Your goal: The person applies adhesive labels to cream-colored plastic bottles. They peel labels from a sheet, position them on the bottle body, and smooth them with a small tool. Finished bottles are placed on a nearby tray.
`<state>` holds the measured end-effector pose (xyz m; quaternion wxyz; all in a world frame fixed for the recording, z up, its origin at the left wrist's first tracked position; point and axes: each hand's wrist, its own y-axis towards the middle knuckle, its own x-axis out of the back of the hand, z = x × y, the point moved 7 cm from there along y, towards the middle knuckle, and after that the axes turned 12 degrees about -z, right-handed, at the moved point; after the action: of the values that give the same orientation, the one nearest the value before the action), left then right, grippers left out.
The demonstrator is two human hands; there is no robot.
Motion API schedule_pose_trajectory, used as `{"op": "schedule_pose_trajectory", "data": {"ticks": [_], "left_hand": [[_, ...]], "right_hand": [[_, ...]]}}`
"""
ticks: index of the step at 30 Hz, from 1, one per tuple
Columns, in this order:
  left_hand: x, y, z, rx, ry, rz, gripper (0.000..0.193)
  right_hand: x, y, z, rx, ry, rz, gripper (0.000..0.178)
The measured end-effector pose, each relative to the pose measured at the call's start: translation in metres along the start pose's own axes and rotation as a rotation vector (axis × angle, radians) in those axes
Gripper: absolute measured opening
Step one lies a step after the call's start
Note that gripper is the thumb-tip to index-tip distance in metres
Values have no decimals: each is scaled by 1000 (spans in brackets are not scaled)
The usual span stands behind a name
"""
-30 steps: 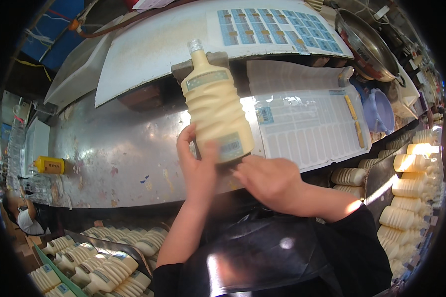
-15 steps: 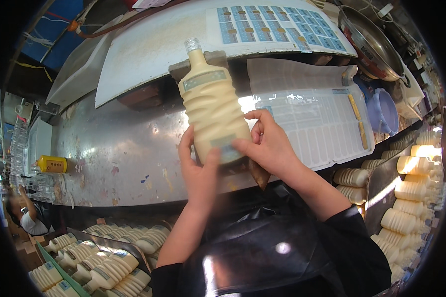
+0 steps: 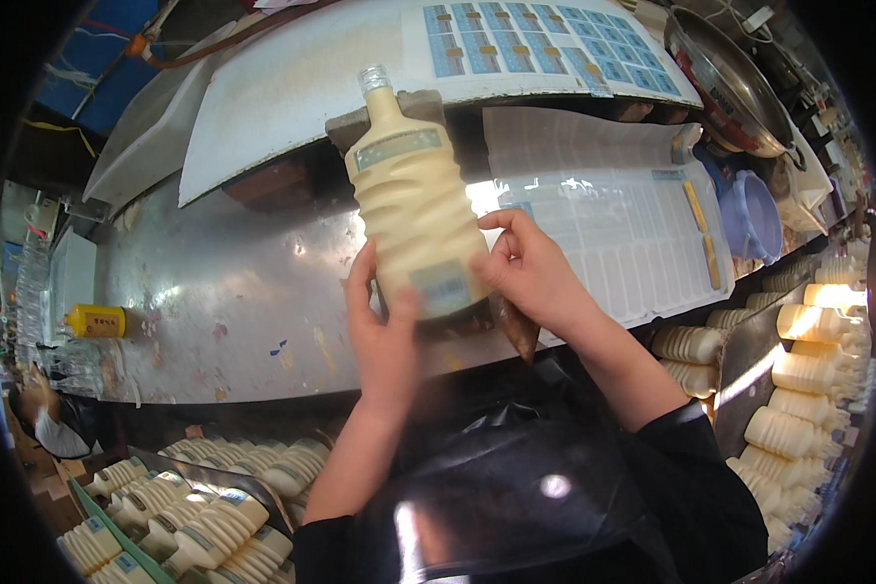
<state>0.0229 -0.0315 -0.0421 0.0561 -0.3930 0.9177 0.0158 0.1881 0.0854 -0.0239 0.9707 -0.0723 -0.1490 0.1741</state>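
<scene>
A cream-coloured bottle (image 3: pixel 414 219) with wavy ridged sides and a clear threaded neck lies on its back, neck pointing away from me, with a brown block (image 3: pixel 348 128) under its shoulder. It bears a grey-green label near the shoulder and a small bluish label (image 3: pixel 440 284) near the base. My left hand (image 3: pixel 384 316) grips the lower left side, its thumb blurred by motion at the small label's edge. Curled round the lower right side, my right hand (image 3: pixel 530 273) has its index fingertip on the bottle's edge and its thumb beside the label.
A translucent tray-like sheet (image 3: pixel 594 224) lies to the right. Blue label sheets (image 3: pixel 506 44) rest on the white board (image 3: pixel 292 83) behind. A yellow bottle (image 3: pixel 97 321) lies at left. Filled crates of similar bottles (image 3: pixel 214 530) stand low left and right, and another person (image 3: pixel 54 419) is far left.
My right thumb has drawn back from the small label to the bottle's right edge, leaving more of the label showing. My left thumb has shifted slightly left.
</scene>
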Motion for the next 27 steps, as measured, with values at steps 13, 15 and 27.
{"op": "schedule_pose_trajectory", "data": {"ticks": [13, 15, 27], "left_hand": [[-3, -3, -5, -13, 46, 5, 71], [-2, -3, -3, -25, 83, 1, 71], [-3, -3, -5, -9, 37, -1, 72]], "right_hand": [[-3, -5, 4, 55, -123, -38, 62], [-3, -7, 5, 31, -109, -37, 62], [-5, -9, 5, 35, -61, -22, 64]]}}
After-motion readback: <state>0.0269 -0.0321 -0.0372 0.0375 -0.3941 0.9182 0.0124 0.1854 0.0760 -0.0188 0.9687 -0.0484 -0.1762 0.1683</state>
